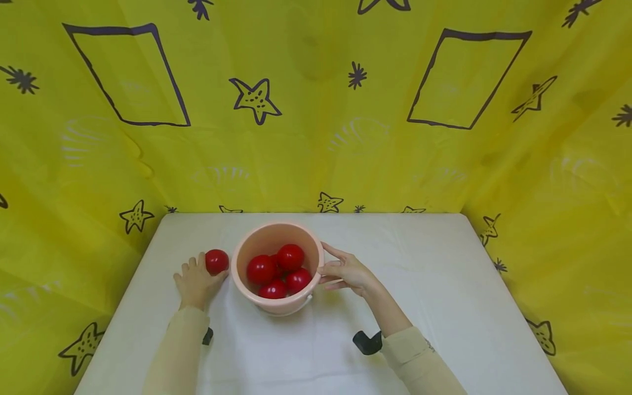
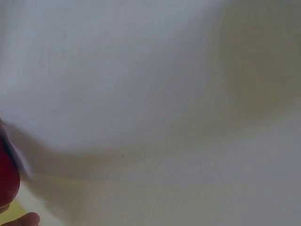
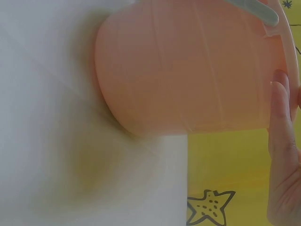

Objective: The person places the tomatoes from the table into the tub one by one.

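A pale pink bucket [image 1: 278,230] stands left of the table's middle, its mouth facing up towards the head camera. Inside it lie several shiny red balls [image 1: 290,257]. My right hand [image 1: 348,272] holds the bucket's right side at the rim; in the right wrist view, fingers [image 3: 280,108] lie against the outer wall just under the rim. Left of the bucket, my left hand [image 1: 196,282] grips another red ball [image 1: 216,261] between thumb and fingers. Only a slice of that ball [image 2: 7,176] and a fingertip show in the left wrist view.
A white cloth covers the table [image 1: 419,274]. Yellow curtains [image 1: 306,153] with drawn stars hang behind and at both sides. The bucket's pale handle [image 3: 256,9] hangs along its near side. Black straps [image 1: 367,343] sit at both wrists.
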Demonstrator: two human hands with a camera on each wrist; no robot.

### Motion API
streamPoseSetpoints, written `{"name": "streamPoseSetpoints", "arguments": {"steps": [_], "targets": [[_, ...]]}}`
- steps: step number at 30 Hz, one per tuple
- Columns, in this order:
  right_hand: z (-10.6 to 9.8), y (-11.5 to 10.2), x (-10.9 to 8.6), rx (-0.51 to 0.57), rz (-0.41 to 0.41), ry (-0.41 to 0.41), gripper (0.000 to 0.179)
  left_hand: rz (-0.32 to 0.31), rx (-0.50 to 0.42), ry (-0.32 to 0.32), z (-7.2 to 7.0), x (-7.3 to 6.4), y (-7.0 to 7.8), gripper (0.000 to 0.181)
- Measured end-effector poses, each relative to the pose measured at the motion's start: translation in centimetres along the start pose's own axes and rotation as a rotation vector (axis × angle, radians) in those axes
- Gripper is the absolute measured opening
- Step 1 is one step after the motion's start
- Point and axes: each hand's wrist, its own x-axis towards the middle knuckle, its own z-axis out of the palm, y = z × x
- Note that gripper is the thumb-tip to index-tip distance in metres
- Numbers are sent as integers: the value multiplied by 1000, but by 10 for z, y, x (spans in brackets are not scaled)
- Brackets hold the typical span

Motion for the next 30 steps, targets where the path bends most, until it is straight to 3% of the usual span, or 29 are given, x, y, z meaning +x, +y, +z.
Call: {"name": "streamPoseSetpoints", "arguments": {"steps": [6,13,18,24,27,30], "targets": [[0,-1,-1,-2,-5,4,69,-31,-44,16,0,1,3,84],[0,0,-1,6,-10,1,69,9,-97,153,-12,6,9,79],[-1,1,0,15,-23,-9,69,86,-87,278,-39,14,20,71],[-1,1,0,18,-33,-15,70,184,-65,354,-74,16,43,72],[-1,1,-1,18,-31,-14,69,278,-14,402,-85,11,58,75],[-1,0,-1,18,-27,-15,69,419,30,480,-90,2,72,76]]}}
